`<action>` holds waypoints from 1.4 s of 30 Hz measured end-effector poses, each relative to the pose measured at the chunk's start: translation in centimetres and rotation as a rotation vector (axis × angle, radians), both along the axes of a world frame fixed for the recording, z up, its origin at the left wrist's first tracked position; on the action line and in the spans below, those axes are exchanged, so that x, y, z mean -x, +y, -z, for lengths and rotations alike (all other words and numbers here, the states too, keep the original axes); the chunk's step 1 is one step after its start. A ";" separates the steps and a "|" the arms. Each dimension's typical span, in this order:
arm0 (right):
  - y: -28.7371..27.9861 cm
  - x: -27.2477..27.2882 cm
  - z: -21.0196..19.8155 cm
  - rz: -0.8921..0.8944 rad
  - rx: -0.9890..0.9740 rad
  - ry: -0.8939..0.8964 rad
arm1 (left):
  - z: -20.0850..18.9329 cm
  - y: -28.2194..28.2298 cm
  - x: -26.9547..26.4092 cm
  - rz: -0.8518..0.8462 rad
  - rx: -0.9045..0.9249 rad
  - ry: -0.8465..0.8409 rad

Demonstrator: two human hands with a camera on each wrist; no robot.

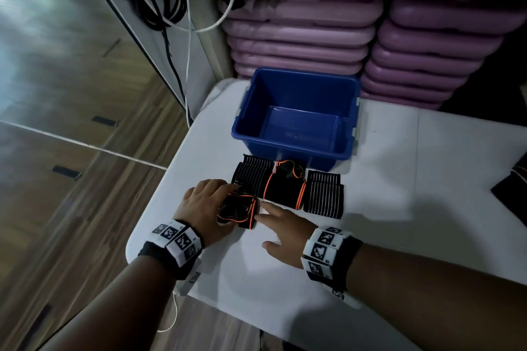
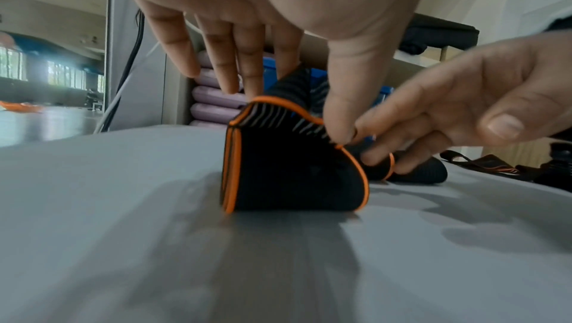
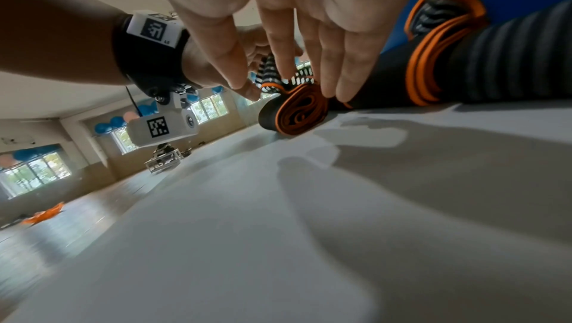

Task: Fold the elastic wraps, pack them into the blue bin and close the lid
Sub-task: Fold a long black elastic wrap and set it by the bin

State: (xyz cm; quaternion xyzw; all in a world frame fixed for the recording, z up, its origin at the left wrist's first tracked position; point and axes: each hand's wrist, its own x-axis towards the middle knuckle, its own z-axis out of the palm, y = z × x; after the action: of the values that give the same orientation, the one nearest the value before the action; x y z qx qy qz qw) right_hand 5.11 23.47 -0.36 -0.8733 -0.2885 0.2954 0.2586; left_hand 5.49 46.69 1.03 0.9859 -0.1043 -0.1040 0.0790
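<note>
The blue bin (image 1: 296,148) stands open and empty at the back of the white table (image 1: 399,165). In front of it a black elastic wrap with orange trim (image 1: 285,188) lies spread out, its striped ends to either side. Nearer me sits a small folded wrap (image 1: 238,211) (image 2: 294,169) (image 3: 294,118). My left hand (image 1: 225,202) (image 2: 297,111) grips this folded wrap from above, fingers behind it and thumb on its right edge. My right hand (image 1: 271,222) (image 3: 284,86) has straight fingers that touch the wrap's right end. No lid is in view.
Stacked purple mats (image 1: 299,37) fill the shelf behind the bin. Black and white cables (image 1: 171,3) hang at the back left. The table's left edge (image 1: 159,194) drops to a wooden floor. More black straps (image 1: 510,182) lie at the far right.
</note>
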 end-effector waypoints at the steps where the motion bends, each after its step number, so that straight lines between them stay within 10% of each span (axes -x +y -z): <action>1: -0.7 0.0 -0.1 0.011 0.016 0.008 | -0.3 -0.2 -0.1 0.001 0.006 0.006; 9: -11.1 1.4 -0.6 0.191 0.047 0.063 | -2.1 -9.0 0.6 0.107 0.062 -0.024; 26: -45.9 10.7 -1.8 0.724 0.282 0.005 | 0.7 -48.2 3.4 0.418 0.209 0.326; 42: -49.7 13.8 -1.3 0.868 0.064 0.163 | 3.6 -57.6 4.3 0.064 0.325 0.421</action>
State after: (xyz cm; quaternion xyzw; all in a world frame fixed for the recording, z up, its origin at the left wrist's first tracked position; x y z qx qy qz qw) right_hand -8.65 -26.24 0.92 -0.8950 0.1354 0.2362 0.3533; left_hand 1.21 -10.93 -2.61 0.9131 -0.1322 -0.2911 0.2529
